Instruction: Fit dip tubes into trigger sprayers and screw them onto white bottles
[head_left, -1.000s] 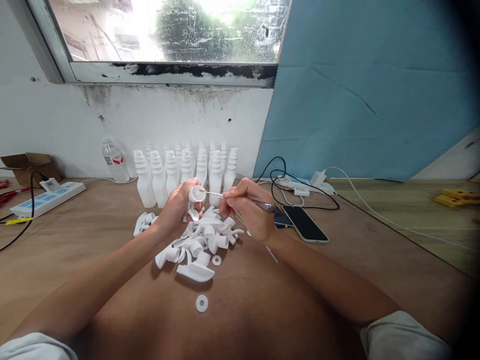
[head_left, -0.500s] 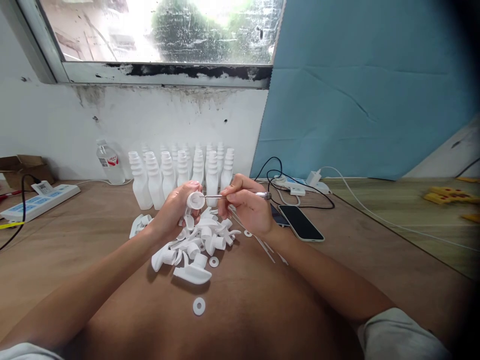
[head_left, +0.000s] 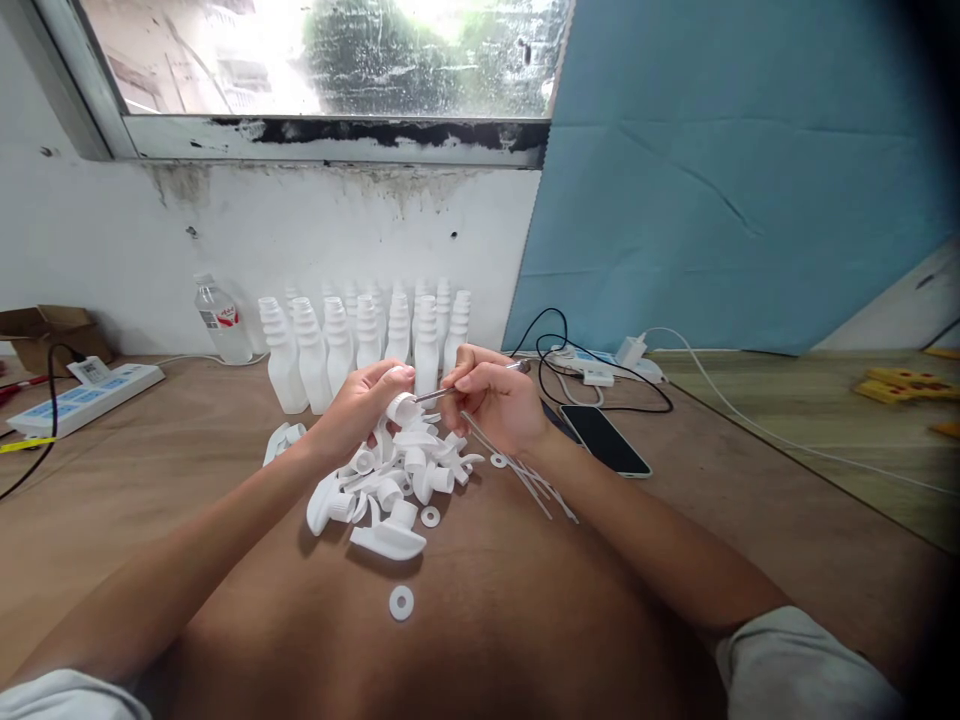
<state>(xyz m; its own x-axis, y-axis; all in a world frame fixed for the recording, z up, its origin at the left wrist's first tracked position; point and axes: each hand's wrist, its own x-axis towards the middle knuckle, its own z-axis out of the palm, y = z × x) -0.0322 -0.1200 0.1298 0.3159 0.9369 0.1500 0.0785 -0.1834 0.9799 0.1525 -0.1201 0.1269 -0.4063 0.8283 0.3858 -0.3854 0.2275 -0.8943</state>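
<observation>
In my left hand point(head_left: 361, 402) is a white plastic spray head point(head_left: 403, 408), pinched by the thumb and fingers, its round collar facing right. My right hand point(head_left: 499, 405) grips a slim metal screwdriver-like tool point(head_left: 433, 395); its thin tip meets the collar opening, and its handle end shows behind the fingers. Whether the tip is inside the collar I cannot tell. Under the hands lies a pile of white spray heads point(head_left: 388, 540) and loose parts. White ring washers point(head_left: 401, 603) lie in front of the pile, and thin white tubes point(head_left: 534, 488) rest beneath my right wrist.
Several white bottles point(head_left: 283, 365) stand in rows against the wall. At left are a clear drink bottle point(head_left: 223, 320), a cardboard box point(head_left: 52, 338) and a power strip point(head_left: 90, 398). A phone point(head_left: 606, 440), cables and another power strip point(head_left: 637, 370) lie at right.
My left hand has turned the spray head, so its collar faces less toward me. The tool now slants, its tip lower and its handle end higher.
</observation>
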